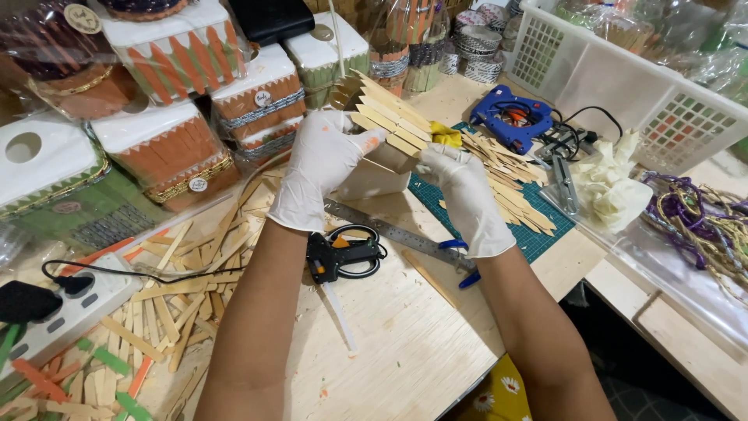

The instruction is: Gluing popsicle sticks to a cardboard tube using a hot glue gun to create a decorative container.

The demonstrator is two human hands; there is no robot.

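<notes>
From the head camera, both gloved hands meet over the middle of a wooden worktable. The left hand is closed around the near side of a small white box, thumb and fingers pressed to a row of pointed craft sticks glued along its upper wall; the right hand grips the same box from the other side, its fingers curled behind it so their tips are hidden. How far the sticks run around the box cannot be made out, since both hands cover its sides. A bit of yellow material shows just beyond the right hand; what it is stays unclear. Below the hands lie a metal ruler, partly covered by the right wrist, and a black glue gun with a glue stick pointing toward the viewer. A blue handle peeks out beneath the right forearm, the rest concealed. A green cutting mat carries a heap of loose pointed sticks. A blue glue gun sits beyond it, beside a white basket cut off by the frame. Finished stick-clad boxes wrapped in clear film crowd the upper left, and a power strip lies among scattered sticks at the left edge.
</notes>
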